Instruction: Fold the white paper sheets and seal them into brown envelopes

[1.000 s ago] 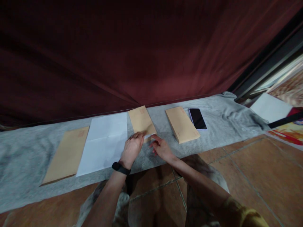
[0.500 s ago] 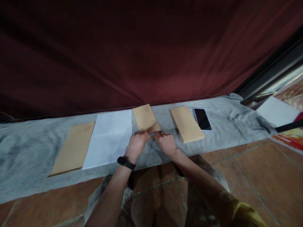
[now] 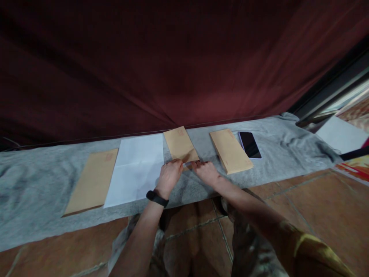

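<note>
A brown paper envelope point(image 3: 179, 143) with small red print lies in front of me, its near end between my hands. My left hand point(image 3: 170, 175), with a black band on the wrist, is closed on the near left corner. At the near right corner my right hand point(image 3: 205, 171) has its fingers closed on the edge too. A sliver of something pale shows at the envelope's mouth between the hands; what it is I cannot make out. Left of my left hand lies a white sheet of paper point(image 3: 137, 169) with a crease across it.
Another brown envelope point(image 3: 90, 181) lies at the far left. To the right sit a stack of brown envelopes point(image 3: 230, 150) and a phone point(image 3: 250, 145). All rest on a grey cloth point(image 3: 31, 192) before a dark red curtain point(image 3: 178, 65). Tiled floor point(image 3: 314, 207) runs along the near side.
The view has shifted slightly, so everything sits a little farther right. The envelope's near end looks flatter between my hands, which keep their hold.
</note>
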A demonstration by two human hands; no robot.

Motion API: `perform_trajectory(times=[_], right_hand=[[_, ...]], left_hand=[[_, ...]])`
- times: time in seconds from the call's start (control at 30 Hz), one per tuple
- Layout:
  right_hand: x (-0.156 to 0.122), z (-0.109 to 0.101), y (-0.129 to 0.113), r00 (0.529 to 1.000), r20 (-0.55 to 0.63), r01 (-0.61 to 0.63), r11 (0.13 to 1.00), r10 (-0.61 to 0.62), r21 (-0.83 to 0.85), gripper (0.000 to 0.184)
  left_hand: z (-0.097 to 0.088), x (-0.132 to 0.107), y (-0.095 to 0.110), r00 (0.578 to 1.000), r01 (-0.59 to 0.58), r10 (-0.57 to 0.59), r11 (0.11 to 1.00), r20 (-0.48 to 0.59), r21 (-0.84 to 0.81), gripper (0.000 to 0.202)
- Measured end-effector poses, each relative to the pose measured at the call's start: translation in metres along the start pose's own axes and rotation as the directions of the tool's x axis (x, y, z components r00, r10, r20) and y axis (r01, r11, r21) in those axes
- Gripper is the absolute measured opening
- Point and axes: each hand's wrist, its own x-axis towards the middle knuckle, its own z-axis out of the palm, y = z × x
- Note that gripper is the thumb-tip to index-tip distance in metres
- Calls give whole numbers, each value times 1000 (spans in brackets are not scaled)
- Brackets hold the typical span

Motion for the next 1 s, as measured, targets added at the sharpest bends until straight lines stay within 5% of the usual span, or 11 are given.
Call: perform_trajectory(times=[0.67,1.0], right_hand=[[10,1,9,978,38,208,968,-204,-137,27],[12,3,6,979,26,203,966,-202,-163,27]], left_hand=[[-2,2,0,1000,-10,10,1000,-8,-9,26],[-2,1,0,1000,-19,19,1000,-6,-16,27]])
